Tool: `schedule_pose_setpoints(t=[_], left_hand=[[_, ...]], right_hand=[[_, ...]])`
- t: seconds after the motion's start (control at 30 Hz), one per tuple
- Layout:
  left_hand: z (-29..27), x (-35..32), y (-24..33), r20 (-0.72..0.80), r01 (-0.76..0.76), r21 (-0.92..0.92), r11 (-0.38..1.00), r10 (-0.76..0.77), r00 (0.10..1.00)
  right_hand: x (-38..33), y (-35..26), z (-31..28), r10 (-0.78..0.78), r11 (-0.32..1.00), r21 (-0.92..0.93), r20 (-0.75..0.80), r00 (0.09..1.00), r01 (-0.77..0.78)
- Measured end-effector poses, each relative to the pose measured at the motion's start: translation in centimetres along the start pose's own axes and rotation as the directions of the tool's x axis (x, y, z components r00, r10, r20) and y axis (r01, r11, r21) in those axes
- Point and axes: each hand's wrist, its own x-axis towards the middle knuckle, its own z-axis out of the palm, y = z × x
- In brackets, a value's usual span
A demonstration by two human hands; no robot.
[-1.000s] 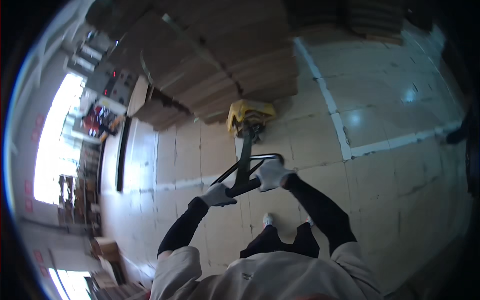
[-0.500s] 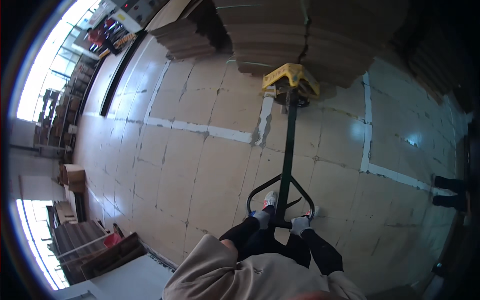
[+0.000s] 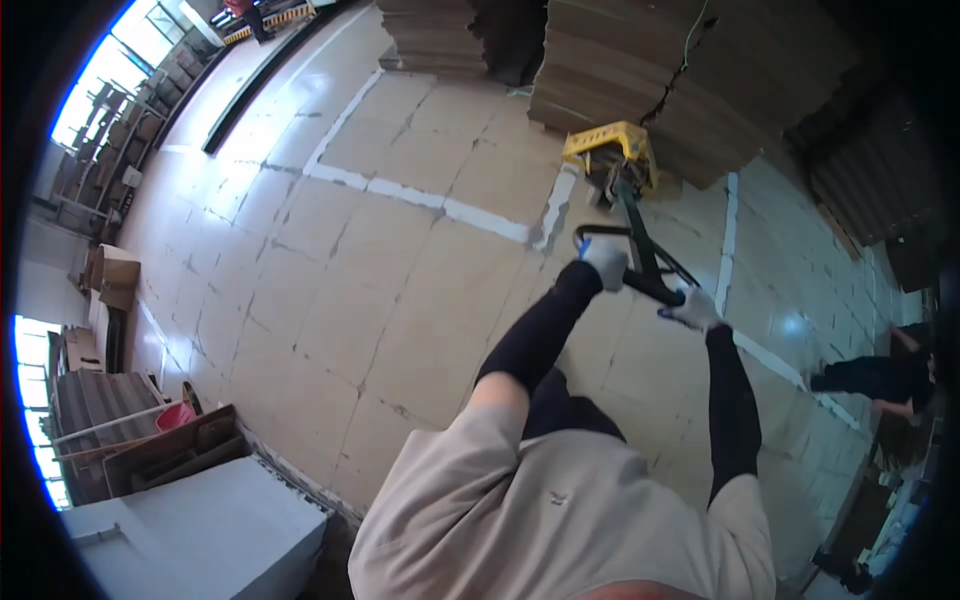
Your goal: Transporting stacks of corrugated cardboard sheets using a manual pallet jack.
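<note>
Pallet jack (image 3: 612, 143), yellow body, is upper ctr-right, its front right by the base of a tall brown stack (image 3: 600, 75) of flat sheets; forks hidden. Dk green shaft (image 3: 640, 235) runs from the body down twd the wearer, ending in a loop-shaped handle (image 3: 652, 288), tilted, R end lower in view.

L hand (image 3: 604, 262), in a grey-white glove w/ a bit of blue, is clamped on the handle nr its L corner. R hand (image 3: 693, 309), same kind of glove, is closed round the R end of the same bar; a short length of bar shows btwn the two. Both arms reach fwd, black sleeves (image 3: 735, 410) up to a beige top (image 3: 560, 510).

Floor (image 3: 350, 300) is lt tan tile w/ dk joints; white lines (image 3: 440, 205) mark it out, one strip ending just beside the jack. 2nd brown stack (image 3: 430, 35) stands L of the first, a 3rd (image 3: 865, 170) off to the R.

Far R: a person in dk clothes (image 3: 870, 378), well apart from the jack. Top L: another person (image 3: 245, 12), red top, partly cut off, nr a long dk rail (image 3: 255, 85). L edge: shelving (image 3: 110, 150), open carton (image 3: 115, 275). Btm L: red scoop (image 3: 175, 416), white block-like unit (image 3: 200, 530).
</note>
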Motion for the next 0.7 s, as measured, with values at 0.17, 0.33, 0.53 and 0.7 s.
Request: schedule_pose_setpoints(t=[0.17,0.33,0.53,0.7], left_hand=[[3.5,-1.0,-2.8,0.008,-0.101,0.105,0.989,0.101,0.995],[3.6,-4.8,-1.5,-0.070,-0.063,0.069,0.996,0.067,0.995],[3.8,-9.5,-0.1,-0.041,-0.054,0.050,0.997,0.056,0.998],[5.1,-12.4,2.1,-0.029,-0.066,0.029,0.997,0.067,0.997]], right_hand=[[-0.2,-2.6,5.7,0.021,1.000,-0.007,-0.177,0.984,-0.022],[-2.2,-2.8,7.5,0.095,0.989,-0.095,-0.201,0.975,-0.116],[-6.5,-5.3,8.8,0.049,0.996,-0.061,-0.218,0.975,-0.064],[-10.1,-5.4,10.4,0.069,0.994,-0.073,-0.206,0.976,-0.086]])
